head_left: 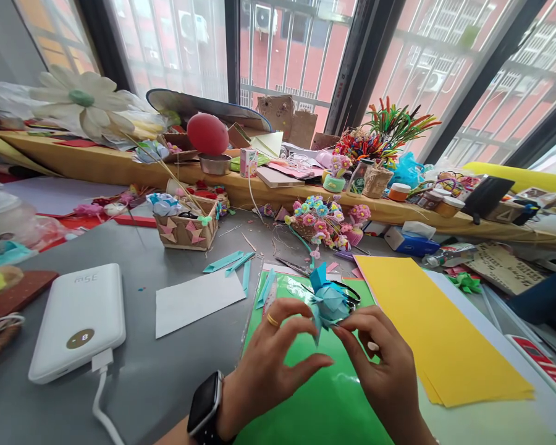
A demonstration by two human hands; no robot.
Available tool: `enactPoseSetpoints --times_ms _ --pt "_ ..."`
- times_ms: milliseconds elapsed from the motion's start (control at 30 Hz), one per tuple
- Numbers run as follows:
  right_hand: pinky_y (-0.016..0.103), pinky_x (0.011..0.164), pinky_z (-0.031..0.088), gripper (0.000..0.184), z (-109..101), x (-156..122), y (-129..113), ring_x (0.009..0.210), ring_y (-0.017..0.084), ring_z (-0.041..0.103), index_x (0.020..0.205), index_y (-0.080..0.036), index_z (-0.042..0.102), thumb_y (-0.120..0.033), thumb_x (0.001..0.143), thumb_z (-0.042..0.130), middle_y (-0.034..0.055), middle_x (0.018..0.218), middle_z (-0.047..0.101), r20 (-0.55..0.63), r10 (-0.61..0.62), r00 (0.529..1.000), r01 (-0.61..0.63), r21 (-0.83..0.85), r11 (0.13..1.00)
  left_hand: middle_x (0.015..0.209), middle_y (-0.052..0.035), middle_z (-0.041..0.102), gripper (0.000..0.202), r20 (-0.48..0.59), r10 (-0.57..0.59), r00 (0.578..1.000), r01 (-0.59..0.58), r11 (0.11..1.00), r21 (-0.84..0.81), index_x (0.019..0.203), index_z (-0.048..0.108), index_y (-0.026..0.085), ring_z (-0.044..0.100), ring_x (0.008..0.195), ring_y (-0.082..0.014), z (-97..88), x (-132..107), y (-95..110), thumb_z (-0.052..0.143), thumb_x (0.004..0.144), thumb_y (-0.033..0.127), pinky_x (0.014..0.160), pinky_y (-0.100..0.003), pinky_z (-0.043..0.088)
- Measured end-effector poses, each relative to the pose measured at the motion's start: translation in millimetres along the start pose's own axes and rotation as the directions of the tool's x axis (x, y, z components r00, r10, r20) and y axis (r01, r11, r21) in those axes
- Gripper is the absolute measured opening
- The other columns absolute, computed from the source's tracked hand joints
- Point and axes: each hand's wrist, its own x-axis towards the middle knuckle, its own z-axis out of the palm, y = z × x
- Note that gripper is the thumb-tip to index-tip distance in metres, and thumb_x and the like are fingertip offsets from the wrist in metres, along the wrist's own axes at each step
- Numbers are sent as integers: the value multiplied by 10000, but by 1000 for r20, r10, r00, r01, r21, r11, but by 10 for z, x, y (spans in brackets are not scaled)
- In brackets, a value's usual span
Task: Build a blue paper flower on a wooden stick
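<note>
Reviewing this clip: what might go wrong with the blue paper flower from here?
The right hand pinches the blue paper flower near its lower edge, so too firm a grip might crease the folds. The left hand has its thumb spread away from its fingers, so the flower could twist if the right hand's pinch loosens. The loose blue strips beside the white paper might get knocked about.

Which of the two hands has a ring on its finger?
The left hand, the one with the watch on its wrist: its gold ring shows clearly. The right hand, pinching the blue paper, shows no ring.
</note>
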Motion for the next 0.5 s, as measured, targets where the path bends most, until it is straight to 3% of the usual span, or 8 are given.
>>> enactPoseSetpoints --times_ms 67,100,167,233,267,333,500 --pt "217 480 440 91 2 -13 6 589 125 535 736 -198 561 -160 815 539 11 681 548 -51 -48 998 46 -39 998 908 -59 520 241 -1 -213 977 209 958 -198 882 524 189 525 871 -195 -5 42 0 610 760 378 764 -317 464" --pt "226 497 450 85 6 -18 10 593 127 541 751 -200 568 -150 814 540 14 687 553 -66 -72 995 69 -49 996 885 -56 518 245 60 -326 944 327 889 -321 872 525 179 530 823 -179 -6 67 -4 554 793 409 702 -294 475" --pt "230 498 460 90 18 -26 19 592 129 552 768 -203 582 -136 811 540 17 689 564 -82 -119 989 115 -53 992 785 -30 536 291 298 -459 837 546 662 -513 827 531 161 534 670 -134 0 116 -18 522 801 450 601 -257 468" --pt "223 485 463 101 33 -27 29 583 126 559 765 -205 594 -128 805 542 16 680 573 -88 -153 984 150 -48 988 741 -27 576 318 503 -460 732 679 433 -593 829 545 141 560 641 -130 13 149 -29 598 748 444 584 -246 464" --pt "220 482 466 103 38 -25 34 582 125 563 764 -205 599 -126 802 544 15 679 576 -88 -165 982 162 -45 986 724 -24 591 317 559 -447 699 711 350 -610 829 554 135 571 638 -129 19 159 -31 631 727 425 583 -238 461" --pt "219 487 471 105 44 -20 40 588 125 569 769 -205 606 -124 800 546 17 687 583 -75 -173 982 171 -31 985 699 -17 608 284 592 -440 676 726 257 -638 813 574 129 587 647 -126 26 163 -26 664 711 378 586 -221 457" --pt "222 505 475 104 30 -13 31 609 126 571 797 -203 620 -127 803 548 22 715 587 -20 -136 991 137 36 990 692 -21 638 240 577 -489 654 728 198 -657 775 609 117 605 652 -121 17 144 -5 691 699 330 610 -216 464"
